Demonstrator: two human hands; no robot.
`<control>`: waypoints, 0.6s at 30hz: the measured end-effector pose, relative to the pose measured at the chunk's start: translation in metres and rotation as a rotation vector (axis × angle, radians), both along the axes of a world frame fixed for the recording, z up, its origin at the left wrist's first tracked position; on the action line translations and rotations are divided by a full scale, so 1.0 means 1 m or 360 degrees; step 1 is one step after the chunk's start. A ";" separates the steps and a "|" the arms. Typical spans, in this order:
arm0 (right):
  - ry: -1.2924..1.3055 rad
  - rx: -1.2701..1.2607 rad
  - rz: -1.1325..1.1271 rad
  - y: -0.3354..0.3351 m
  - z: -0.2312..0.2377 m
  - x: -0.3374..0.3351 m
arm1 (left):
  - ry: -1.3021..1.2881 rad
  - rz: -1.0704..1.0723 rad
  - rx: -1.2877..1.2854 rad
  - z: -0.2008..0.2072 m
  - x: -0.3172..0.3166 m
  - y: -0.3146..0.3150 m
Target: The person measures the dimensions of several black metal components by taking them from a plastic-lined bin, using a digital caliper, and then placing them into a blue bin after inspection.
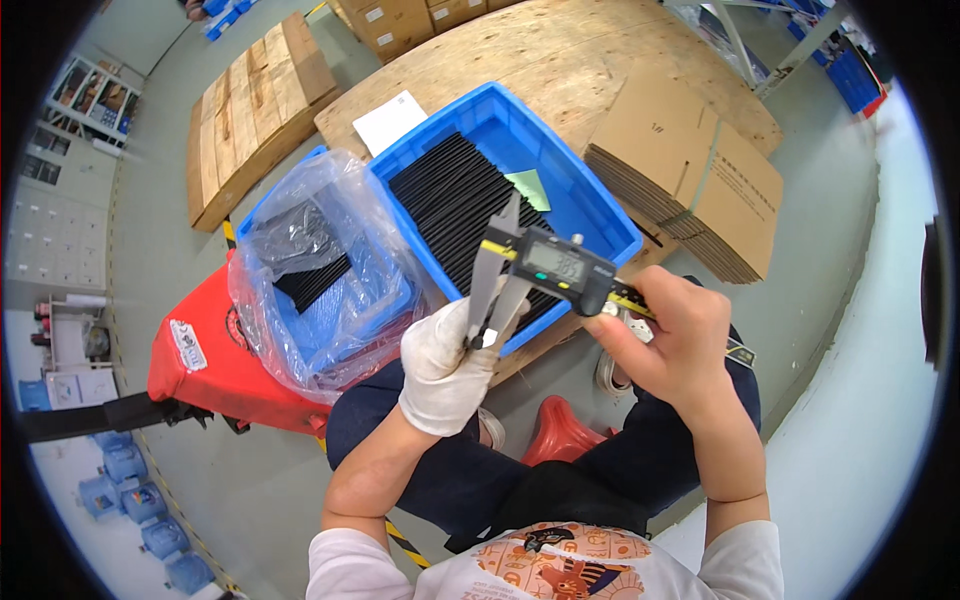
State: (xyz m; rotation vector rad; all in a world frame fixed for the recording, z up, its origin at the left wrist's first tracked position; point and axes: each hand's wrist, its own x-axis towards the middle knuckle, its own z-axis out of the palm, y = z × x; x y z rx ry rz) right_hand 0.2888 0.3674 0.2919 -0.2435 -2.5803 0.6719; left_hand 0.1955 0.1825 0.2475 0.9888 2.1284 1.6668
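Observation:
My right hand (682, 335), bare, grips a digital caliper (566, 268) by its beam end, thumb below and fingers curled above. The caliper's jaws point down toward my left hand (442, 368), which wears a white glove. Its fingers are closed at the jaw tips around a thin black rod (474, 343); only its dark end shows, and the glove hides the rest. Behind the caliper stands a blue bin (592, 178) holding a packed layer of black rods (445, 190). A pale green slip of paper (530, 189) lies at the rods' right edge.
Left of the bin, a second blue bin lined with a clear plastic bag (300, 240) holds more black pieces. A red case (215, 345) sits beside it. Flattened cartons (690, 170) lie on the wooden board (560, 50) at right; a wooden pallet (260, 110) is far left.

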 end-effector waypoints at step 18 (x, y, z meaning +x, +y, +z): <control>0.0147 -0.0583 -0.0337 0.074 0.001 0.012 | -0.0344 0.0319 -0.0699 -0.053 -0.181 0.090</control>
